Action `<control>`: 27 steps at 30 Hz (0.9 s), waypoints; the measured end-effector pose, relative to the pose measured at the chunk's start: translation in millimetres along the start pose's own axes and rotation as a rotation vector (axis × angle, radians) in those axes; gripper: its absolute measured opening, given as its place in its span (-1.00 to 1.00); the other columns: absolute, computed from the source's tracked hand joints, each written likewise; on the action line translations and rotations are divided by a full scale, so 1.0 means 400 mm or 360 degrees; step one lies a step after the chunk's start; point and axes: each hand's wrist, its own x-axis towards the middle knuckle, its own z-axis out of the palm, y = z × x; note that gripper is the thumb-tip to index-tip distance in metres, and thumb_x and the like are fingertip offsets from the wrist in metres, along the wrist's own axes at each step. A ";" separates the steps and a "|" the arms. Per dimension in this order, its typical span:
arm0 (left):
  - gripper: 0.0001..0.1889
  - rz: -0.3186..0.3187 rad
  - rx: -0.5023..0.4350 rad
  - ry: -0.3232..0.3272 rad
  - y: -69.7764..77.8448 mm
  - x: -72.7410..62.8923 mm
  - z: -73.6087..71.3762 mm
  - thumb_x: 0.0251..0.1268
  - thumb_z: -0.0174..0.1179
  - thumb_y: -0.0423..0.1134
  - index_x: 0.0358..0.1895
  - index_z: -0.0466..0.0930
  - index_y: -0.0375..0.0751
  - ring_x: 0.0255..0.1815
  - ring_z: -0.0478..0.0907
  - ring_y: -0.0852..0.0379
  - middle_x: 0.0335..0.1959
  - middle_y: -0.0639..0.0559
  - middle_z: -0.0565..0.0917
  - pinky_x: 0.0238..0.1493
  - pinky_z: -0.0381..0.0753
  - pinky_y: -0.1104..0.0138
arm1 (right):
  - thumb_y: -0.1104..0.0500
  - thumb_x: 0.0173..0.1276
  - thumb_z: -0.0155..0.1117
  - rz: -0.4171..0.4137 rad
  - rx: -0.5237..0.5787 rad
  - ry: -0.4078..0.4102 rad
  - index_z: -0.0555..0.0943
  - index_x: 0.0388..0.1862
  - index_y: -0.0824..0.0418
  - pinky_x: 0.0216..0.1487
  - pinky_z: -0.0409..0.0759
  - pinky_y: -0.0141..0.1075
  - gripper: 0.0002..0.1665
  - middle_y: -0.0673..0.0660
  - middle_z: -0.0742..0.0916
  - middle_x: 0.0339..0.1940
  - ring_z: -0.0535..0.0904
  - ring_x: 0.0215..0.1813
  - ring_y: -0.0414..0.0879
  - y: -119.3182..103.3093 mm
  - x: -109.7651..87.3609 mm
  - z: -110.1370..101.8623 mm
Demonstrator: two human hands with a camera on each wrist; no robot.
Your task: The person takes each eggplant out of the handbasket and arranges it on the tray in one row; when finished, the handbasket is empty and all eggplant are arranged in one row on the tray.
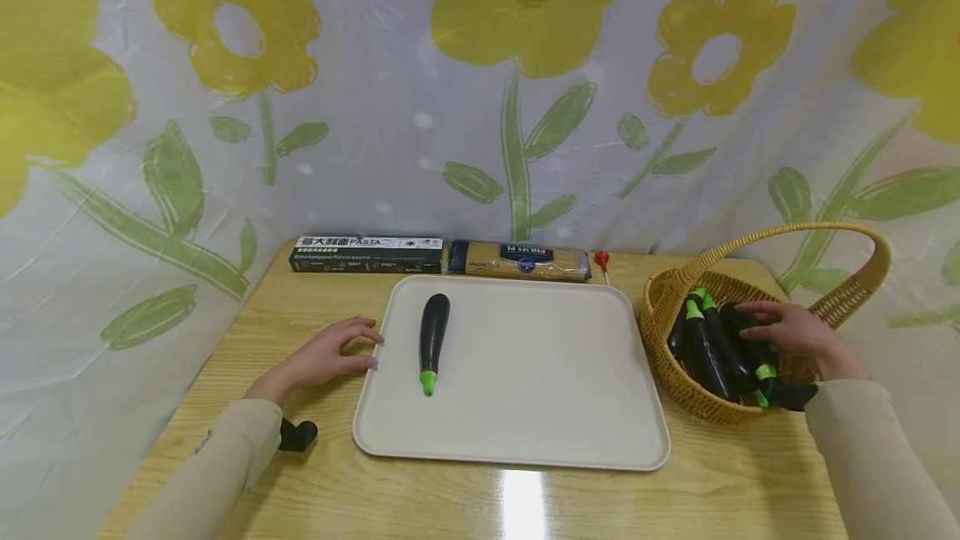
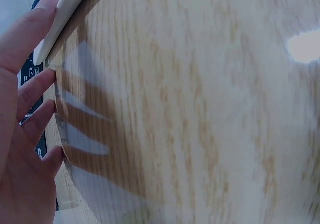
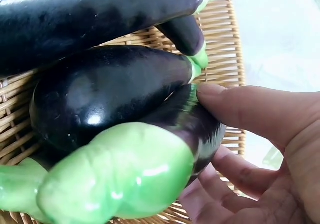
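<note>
A cream tray (image 1: pixel 540 373) lies on the table, with one dark eggplant (image 1: pixel 433 332) on its left part, green stem end toward me. My left hand (image 1: pixel 330 352) is at the tray's left edge, its fingers relaxed and holding nothing; the thumb touches the rim in the left wrist view. Inside the wicker basket (image 1: pixel 663 357), my right hand (image 1: pixel 798 332) grips an eggplant (image 3: pixel 207 126) between thumb and fingers. Its bright green cap faces the right wrist camera. Several other eggplants (image 1: pixel 708 352) lie beside it in the basket.
Behind the tray lie a black pasta box (image 1: pixel 366 257) and a spaghetti pack (image 1: pixel 525 262). A small red-headed stick (image 1: pixel 602 259) is next to the pack. The basket's tall handle (image 1: pixel 795 227) arches over the right side. A flowered curtain (image 1: pixel 375 132) hangs behind the wooden table (image 1: pixel 450 498).
</note>
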 end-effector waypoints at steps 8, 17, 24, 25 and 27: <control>-0.65 0.0005 0.0014 -0.0007 0.002 0.000 -0.002 0.26 0.33 -0.04 0.06 0.62 -0.06 0.41 0.20 -0.35 0.34 -0.33 0.39 0.38 0.13 -0.23 | 0.10 0.44 0.23 -0.0069 -0.0079 0.0028 0.30 0.37 0.48 -0.23 0.63 -0.13 -0.31 0.75 0.30 0.25 0.58 -0.02 0.32 0.004 0.004 0.004; -0.64 0.0008 0.0020 -0.0005 0.005 0.000 -0.003 0.25 0.34 -0.07 0.06 0.62 -0.11 0.40 0.21 -0.37 0.33 -0.35 0.40 0.39 0.13 -0.24 | 0.17 0.41 0.25 -0.0087 -0.0047 0.0090 0.34 0.33 0.49 -0.37 0.58 -0.22 -0.36 0.75 0.35 0.20 0.58 -0.26 0.06 -0.012 -0.007 0.007; -0.64 0.0004 0.0023 -0.0012 0.004 -0.001 -0.003 0.26 0.33 -0.05 0.06 0.62 -0.09 0.40 0.21 -0.37 0.34 -0.35 0.39 0.38 0.13 -0.25 | 0.03 0.45 0.22 -0.0063 0.0038 0.0246 0.31 0.39 0.42 -0.43 0.53 -0.26 -0.30 0.62 0.39 0.22 0.49 -0.38 -0.10 -0.048 -0.036 -0.001; -0.64 0.0008 0.0022 -0.0009 0.004 -0.001 -0.003 0.26 0.33 -0.05 0.06 0.62 -0.09 0.40 0.21 -0.38 0.33 -0.35 0.39 0.37 0.14 -0.25 | 0.01 0.45 0.22 -0.0065 0.0049 0.0267 0.30 0.40 0.40 -0.42 0.54 -0.27 -0.29 0.60 0.39 0.23 0.50 -0.37 -0.09 -0.054 -0.043 -0.002; -0.65 0.0015 0.0026 -0.0004 0.004 -0.001 -0.003 0.26 0.33 -0.05 0.06 0.62 -0.09 0.40 0.22 -0.38 0.33 -0.35 0.40 0.37 0.14 -0.25 | -0.02 0.46 0.20 -0.0086 0.0066 0.0307 0.29 0.41 0.40 -0.41 0.55 -0.27 -0.27 0.58 0.38 0.23 0.52 -0.29 -0.05 -0.067 -0.056 -0.002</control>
